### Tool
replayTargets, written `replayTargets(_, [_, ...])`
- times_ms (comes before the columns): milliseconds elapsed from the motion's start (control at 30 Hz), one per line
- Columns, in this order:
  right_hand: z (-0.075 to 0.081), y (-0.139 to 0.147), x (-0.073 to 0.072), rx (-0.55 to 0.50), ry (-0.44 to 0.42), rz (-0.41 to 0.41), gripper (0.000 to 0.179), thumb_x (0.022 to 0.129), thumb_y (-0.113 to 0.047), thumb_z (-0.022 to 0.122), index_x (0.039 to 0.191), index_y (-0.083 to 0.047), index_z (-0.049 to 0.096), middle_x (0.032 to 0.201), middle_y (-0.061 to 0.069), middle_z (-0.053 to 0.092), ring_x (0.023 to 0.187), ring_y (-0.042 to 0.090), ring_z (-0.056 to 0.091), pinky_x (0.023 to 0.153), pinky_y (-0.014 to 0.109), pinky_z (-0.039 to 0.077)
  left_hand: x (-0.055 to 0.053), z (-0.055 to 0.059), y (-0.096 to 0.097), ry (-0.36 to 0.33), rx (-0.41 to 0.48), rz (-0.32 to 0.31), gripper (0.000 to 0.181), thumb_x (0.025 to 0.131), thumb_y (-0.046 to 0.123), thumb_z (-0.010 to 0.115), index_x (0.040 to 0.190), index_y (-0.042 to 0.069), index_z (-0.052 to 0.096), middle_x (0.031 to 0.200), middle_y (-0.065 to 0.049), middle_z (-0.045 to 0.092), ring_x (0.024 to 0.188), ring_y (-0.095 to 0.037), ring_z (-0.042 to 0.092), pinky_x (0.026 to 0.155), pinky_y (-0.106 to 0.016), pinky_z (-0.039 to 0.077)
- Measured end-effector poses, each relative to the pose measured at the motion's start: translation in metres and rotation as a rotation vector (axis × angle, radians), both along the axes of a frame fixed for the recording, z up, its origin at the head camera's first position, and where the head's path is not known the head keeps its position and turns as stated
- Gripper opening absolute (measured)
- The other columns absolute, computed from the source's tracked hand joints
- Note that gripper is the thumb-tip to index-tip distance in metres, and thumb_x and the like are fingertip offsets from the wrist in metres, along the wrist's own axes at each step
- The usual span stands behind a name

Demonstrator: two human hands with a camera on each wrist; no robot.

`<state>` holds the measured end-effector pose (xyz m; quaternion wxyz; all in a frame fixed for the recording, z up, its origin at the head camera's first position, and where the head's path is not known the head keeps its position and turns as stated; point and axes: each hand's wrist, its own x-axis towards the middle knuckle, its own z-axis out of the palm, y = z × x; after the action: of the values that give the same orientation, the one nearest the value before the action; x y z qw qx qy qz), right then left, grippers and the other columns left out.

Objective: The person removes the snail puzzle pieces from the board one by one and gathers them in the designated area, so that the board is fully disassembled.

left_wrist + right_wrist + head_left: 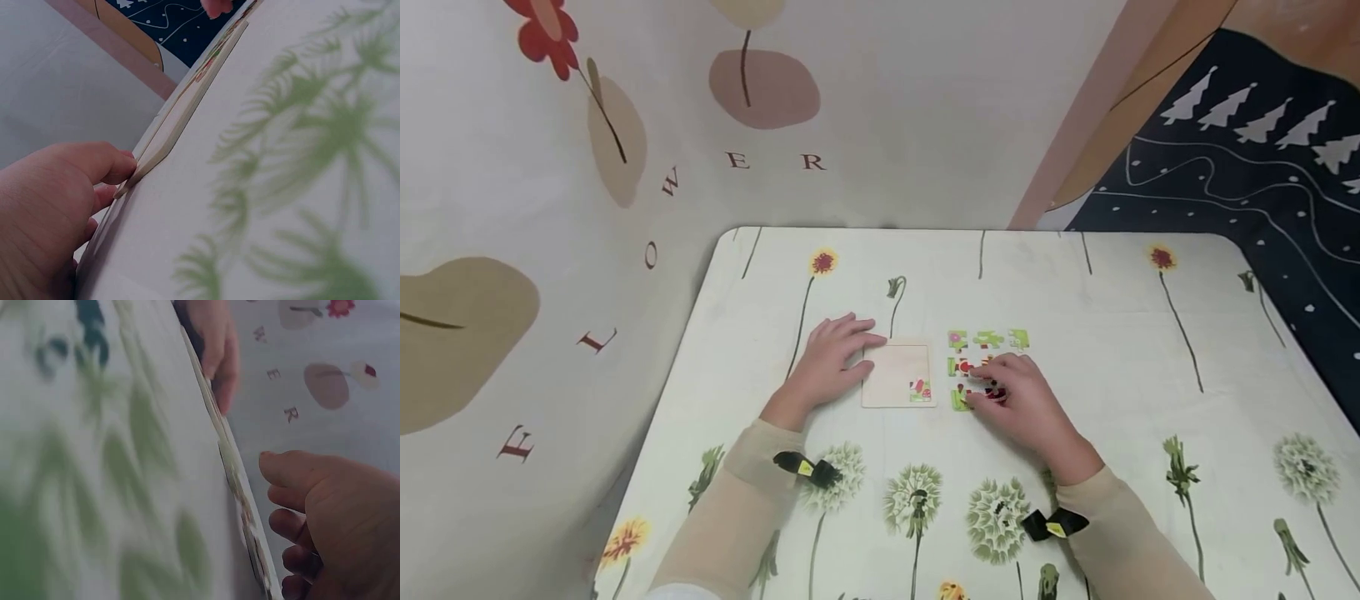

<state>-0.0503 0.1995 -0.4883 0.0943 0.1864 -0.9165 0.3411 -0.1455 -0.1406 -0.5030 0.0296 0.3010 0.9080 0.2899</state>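
Note:
A square, pale wooden puzzle board (887, 371) lies on the table, with one pink-and-green puzzle piece (920, 389) in its near right corner. My left hand (827, 362) rests at the board's upper left, fingers stretched toward the top edge and thumb at the left side; the left wrist view shows the thumb (115, 165) against the board's corner. Right of the board, loose puzzle pieces (988, 339) in green, red and dark colours lie in rows. Over the lower rows hovers my right hand (1022, 404), fingers loosely bent, partly hiding them. In the right wrist view no piece shows between thumb and fingers.
The table (1225, 350) wears a white cloth printed with flowers and dandelions. A pale curtain (925, 150) with letters and leaf shapes stands behind and to the left. Dark fabric (1217, 175) with white trees hangs at the right.

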Motion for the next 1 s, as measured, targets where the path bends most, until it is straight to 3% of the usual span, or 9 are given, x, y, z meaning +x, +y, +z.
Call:
replayTargets(233, [0.003,-0.04,-0.008,0.089,-0.055,0.073,0.038,0.09,-0.027,0.088,0.122,-0.009,0.08,0.112,0.003,0.067,0.1,0.025,0.053,0.086,0.04,0.048,0.0,0.0,0.003,0.0,0.0,-0.002,0.039,0.103,0.028,0.066,0.141,0.022,0.071,0.161,-0.003,0.051,0.159,-0.032,0.029,0.128,-0.06,0.01])
replayTargets(467, [0.002,-0.063,-0.01,0.209,-0.017,0.057,0.046,0.087,-0.031,0.091,0.125,-0.009,0.08,0.114,0.007,0.065,0.1,0.028,0.053,0.085,0.042,0.049,0.0,0.0,0.005,0.003,-0.002,-0.005,0.039,0.102,0.028,0.067,0.141,0.021,0.071,0.162,-0.003,0.051,0.158,-0.032,0.029,0.128,-0.06,0.01])
replayTargets(1000, [0.007,-0.074,-0.011,0.134,-0.116,0.021,0.041,0.083,-0.021,0.095,0.117,-0.01,0.074,0.112,0.004,0.066,0.101,0.028,0.052,0.088,0.042,0.047,0.002,0.002,0.002,0.004,-0.011,0.012,0.039,0.103,0.028,0.066,0.141,0.022,0.071,0.162,-0.003,0.051,0.158,-0.032,0.029,0.128,-0.059,0.01])
